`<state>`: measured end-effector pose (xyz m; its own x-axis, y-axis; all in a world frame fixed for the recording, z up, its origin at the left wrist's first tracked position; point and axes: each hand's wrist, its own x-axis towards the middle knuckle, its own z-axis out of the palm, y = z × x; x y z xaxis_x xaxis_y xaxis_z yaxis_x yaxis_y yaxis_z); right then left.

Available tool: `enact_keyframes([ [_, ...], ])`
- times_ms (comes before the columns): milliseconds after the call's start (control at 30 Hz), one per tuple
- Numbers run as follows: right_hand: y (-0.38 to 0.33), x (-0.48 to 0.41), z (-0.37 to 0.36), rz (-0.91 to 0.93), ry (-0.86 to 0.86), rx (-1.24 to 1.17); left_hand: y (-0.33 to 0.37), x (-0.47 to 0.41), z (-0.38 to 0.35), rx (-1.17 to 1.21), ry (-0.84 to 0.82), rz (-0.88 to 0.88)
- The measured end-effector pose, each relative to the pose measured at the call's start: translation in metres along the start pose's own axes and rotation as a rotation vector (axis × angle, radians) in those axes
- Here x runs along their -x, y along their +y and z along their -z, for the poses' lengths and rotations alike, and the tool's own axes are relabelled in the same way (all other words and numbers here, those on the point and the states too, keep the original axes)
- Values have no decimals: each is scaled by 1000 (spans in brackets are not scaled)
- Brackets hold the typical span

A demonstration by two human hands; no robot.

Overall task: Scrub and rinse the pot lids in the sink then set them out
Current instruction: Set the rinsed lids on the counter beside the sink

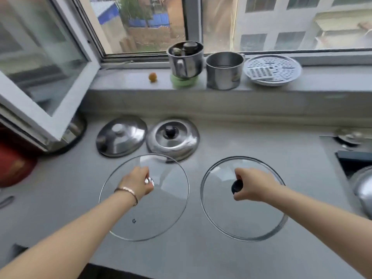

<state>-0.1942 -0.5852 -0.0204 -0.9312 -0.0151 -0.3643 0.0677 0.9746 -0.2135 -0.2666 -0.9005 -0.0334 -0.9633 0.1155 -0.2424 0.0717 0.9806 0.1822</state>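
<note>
Head view. Pale grey stone worktop point(251, 137) ran below a raised grey windowsill point(124, 79). Daylight came through the window, with buildings and trees blurred beyond the glass. A white-framed window sash point(40, 63) swung inward over the left end of the worktop.

Left hand point(136, 183), a thin bracelet point(126, 191) at its wrist, had its fingers curled round the silver knob point(150, 181) of a round clear glass lid with steel rim point(161, 214). Right hand point(253, 184) had its fingers wrapped round the black knob point(237, 186) of a second clear glass lid point(241, 218). The two glass lids sat side by side over the near worktop, apart from each other. Could not tell whether they rested on it or hung just above.

Behind them lay a domed steel lid with steel knob point(120, 137) and a domed steel lid with black knob point(173, 139), their edges touching. The left glass lid overlapped the front edge of the latter.

On the sill stood a small orange fruit point(152, 77), a steel handled canister point(186, 58) on a green base point(183, 82), a plain steel pot point(224, 71) just beside it, and a round perforated steel tray point(272, 69).

Far left was a red rounded object point(14, 164), with a steel bowl point(74, 129) partly under the sash. At the right edge was a dark recessed basin point(352, 164), blurred.
</note>
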Motion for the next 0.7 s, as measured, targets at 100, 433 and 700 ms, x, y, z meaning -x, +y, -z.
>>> enact_keyframes([
  [100,-76,-25,-12,-1,-40,-23,-75,-11,5,-40,-6,21],
  [433,-217,-82,-61,-108,-130,-162,-201,-50,-1,-127,-127,85],
  [700,-233,-103,-86,-211,-141,-211,-224,-69,-10,-139,-152,115],
])
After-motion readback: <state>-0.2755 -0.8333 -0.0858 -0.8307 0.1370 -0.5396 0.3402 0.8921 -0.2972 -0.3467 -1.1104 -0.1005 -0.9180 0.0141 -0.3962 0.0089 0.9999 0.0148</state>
